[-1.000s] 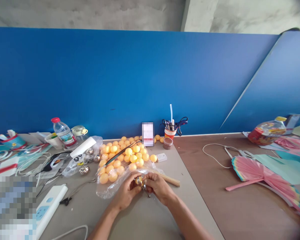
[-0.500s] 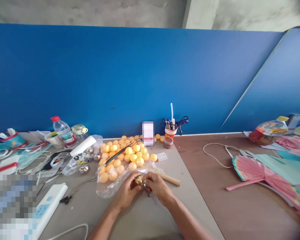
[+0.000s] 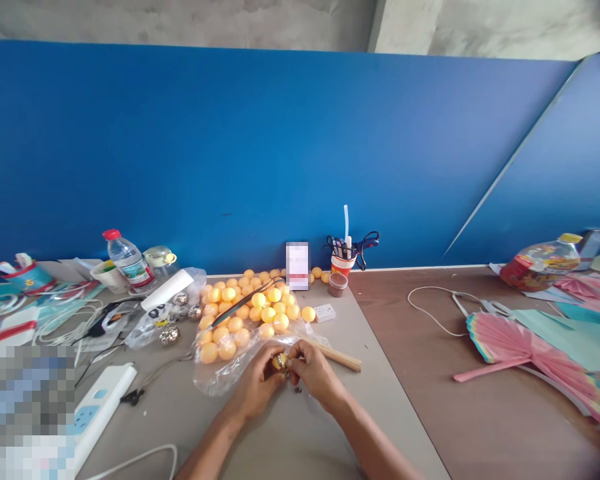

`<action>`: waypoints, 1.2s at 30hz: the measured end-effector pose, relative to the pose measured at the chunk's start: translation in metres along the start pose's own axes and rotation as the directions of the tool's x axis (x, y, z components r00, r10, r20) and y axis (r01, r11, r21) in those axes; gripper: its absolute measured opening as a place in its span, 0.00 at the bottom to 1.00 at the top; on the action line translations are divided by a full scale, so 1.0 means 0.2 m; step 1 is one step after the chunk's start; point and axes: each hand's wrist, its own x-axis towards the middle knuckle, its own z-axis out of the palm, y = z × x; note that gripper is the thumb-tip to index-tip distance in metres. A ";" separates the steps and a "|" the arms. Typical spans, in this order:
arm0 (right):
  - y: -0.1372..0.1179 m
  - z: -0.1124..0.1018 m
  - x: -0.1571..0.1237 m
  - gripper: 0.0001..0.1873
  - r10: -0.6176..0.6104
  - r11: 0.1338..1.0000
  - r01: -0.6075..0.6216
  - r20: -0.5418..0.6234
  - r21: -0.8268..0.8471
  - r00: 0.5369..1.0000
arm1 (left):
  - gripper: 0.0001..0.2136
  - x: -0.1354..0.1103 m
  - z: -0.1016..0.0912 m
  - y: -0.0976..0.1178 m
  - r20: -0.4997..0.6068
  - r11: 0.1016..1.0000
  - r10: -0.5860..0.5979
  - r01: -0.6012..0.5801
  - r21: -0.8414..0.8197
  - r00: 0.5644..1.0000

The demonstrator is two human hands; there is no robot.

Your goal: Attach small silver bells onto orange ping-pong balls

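Note:
Low in the middle of the head view, my left hand [image 3: 258, 380] is closed round a small orange ball [image 3: 280, 362] with shiny metallic bits on its surface. My right hand [image 3: 314, 373] has its thumb and fingers pinched together against the ball's right side. Whatever lies between those fingertips is too small or hidden to make out. A tiny dark piece [image 3: 298, 390] shows just below my right fingers. Behind my hands, a clear plastic bag [image 3: 220, 379] holds many orange balls [image 3: 235, 325], with dark tweezers [image 3: 240, 303] lying across them.
A bundle of thin wooden sticks [image 3: 343, 358] lies right of my hands. Silvery balls [image 3: 169, 335] sit to the left, near a white power strip [image 3: 103, 417]. Farther back stand a water bottle [image 3: 130, 263] and a paper cup [image 3: 342, 265]. A pink paper fan [image 3: 525, 350] lies at right.
My right fingertips have moved up and closer onto the ball, and the ball appears slightly turned in my left hand. The camera view has shifted a little.

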 end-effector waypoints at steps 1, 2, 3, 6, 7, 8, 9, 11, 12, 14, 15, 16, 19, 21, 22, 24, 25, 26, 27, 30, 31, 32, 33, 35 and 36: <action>0.01 0.00 0.00 0.04 -0.002 1.000 0.002 0.006 0.001 1.000 | 0.16 0.00 0.00 -0.01 0.001 0.999 -0.019 0.019 -0.031 1.000; 0.01 0.00 0.01 0.04 -0.002 1.000 0.002 0.010 0.003 1.000 | 0.16 0.00 0.00 -0.01 0.005 0.997 -0.043 0.044 -0.064 0.999; 0.02 0.00 0.01 0.04 -0.002 1.000 0.002 0.012 0.006 1.000 | 0.16 0.00 0.00 -0.01 0.011 0.994 -0.065 0.066 -0.092 0.998; 0.02 0.01 0.01 0.04 0.009 1.000 -0.009 -0.001 -0.005 1.000 | 0.17 0.00 0.00 -0.01 0.012 0.986 -0.092 0.093 -0.138 0.996; 0.01 0.01 0.01 0.04 0.009 1.000 -0.009 -0.008 -0.011 1.000 | 0.17 0.00 0.00 -0.01 0.013 0.983 -0.099 0.100 -0.154 0.995; 0.00 0.01 0.01 0.04 0.003 1.000 -0.003 -0.013 -0.014 1.000 | 0.18 0.00 0.00 -0.01 0.015 0.979 -0.108 0.109 -0.173 0.994; -0.01 0.00 0.01 0.03 -0.010 1.000 0.010 -0.018 -0.014 1.000 | 0.19 0.00 -0.01 -0.01 0.017 0.973 -0.120 0.121 -0.196 0.993; -0.04 -0.04 0.01 0.02 -0.050 0.998 0.050 -0.018 -0.027 0.999 | 0.21 0.01 -0.01 -0.01 0.011 0.953 -0.162 0.160 -0.257 0.987; -0.05 -0.06 0.01 0.01 -0.070 0.996 0.068 -0.022 -0.058 0.997 | 0.22 0.01 -0.02 0.00 0.001 0.941 -0.190 0.182 -0.286 0.982; -0.07 -0.12 0.01 0.02 -0.130 0.972 0.122 -0.031 -0.199 0.991 | 0.23 0.02 -0.03 0.01 -0.034 0.920 -0.244 0.220 -0.326 0.969; -0.07 -0.15 0.01 0.03 -0.167 0.948 0.151 -0.035 -0.280 0.985 | 0.24 0.02 -0.03 0.02 -0.058 0.916 -0.262 0.230 -0.330 0.963; -0.07 -0.17 0.02 0.05 -0.208 0.917 0.180 -0.042 -0.355 0.977 | 0.25 0.02 -0.04 0.04 -0.078 0.916 -0.274 0.235 -0.325 0.959; -0.05 -0.19 0.01 0.10 -0.258 0.803 0.221 0.011 -0.553 0.966 | 0.25 0.02 -0.05 0.05 -0.102 0.931 -0.267 0.229 -0.283 0.958; -0.04 -0.17 0.00 0.12 -0.256 0.737 0.242 0.072 -0.631 0.964 | 0.23 0.01 -0.06 0.03 -0.091 0.942 -0.245 0.215 -0.258 0.965; -0.04 -0.16 0.00 0.13 -0.251 0.710 0.258 0.107 -0.655 0.962 | 0.23 0.01 -0.06 0.02 -0.083 0.945 -0.237 0.209 -0.252 0.968; -0.03 -0.12 -0.01 0.13 -0.221 0.655 0.278 0.173 -0.702 0.960 | 0.22 0.01 -0.06 -0.01 -0.078 0.948 -0.226 0.201 -0.249 0.971; -0.03 -0.10 -0.01 0.13 -0.198 0.627 0.274 0.191 -0.729 0.961 | 0.22 0.01 -0.06 -0.02 -0.078 0.949 -0.223 0.198 -0.246 0.972; -0.03 -0.08 -0.01 0.12 -0.180 0.599 0.265 0.195 -0.756 0.964 | 0.22 0.01 -0.05 -0.03 -0.078 0.950 -0.220 0.196 -0.243 0.972; -0.02 -0.07 -0.01 0.12 -0.166 0.573 0.248 0.186 -0.781 0.969 | 0.22 0.01 -0.05 -0.03 -0.078 0.952 -0.217 0.193 -0.239 0.973; -0.01 -0.05 0.00 0.12 -0.156 0.550 0.199 0.135 -0.811 0.979 | 0.21 0.01 -0.05 -0.04 -0.069 0.953 -0.207 0.185 -0.239 0.976; -0.01 -0.05 0.00 0.12 -0.159 0.563 0.191 0.121 -0.804 0.980 | 0.21 0.01 -0.05 -0.04 -0.063 0.952 -0.203 0.181 -0.248 0.977; -0.01 -0.06 0.00 0.12 -0.165 0.586 0.190 0.113 -0.788 0.980 | 0.21 0.01 -0.05 -0.04 -0.060 0.950 -0.198 0.176 -0.259 0.978; -0.01 -0.06 0.00 0.12 -0.174 0.612 0.194 0.109 -0.767 0.979 | 0.21 0.01 -0.05 -0.04 -0.056 0.948 -0.196 0.175 -0.268 0.979; -0.01 -0.08 -0.01 0.11 -0.188 0.655 0.213 0.116 -0.725 0.975 | 0.21 0.01 -0.05 -0.04 -0.059 0.947 -0.201 0.178 -0.267 0.978; -0.02 -0.08 -0.01 0.10 -0.186 0.661 0.224 0.133 -0.716 0.974 | 0.21 0.01 -0.05 -0.04 -0.066 0.949 -0.204 0.181 -0.257 0.977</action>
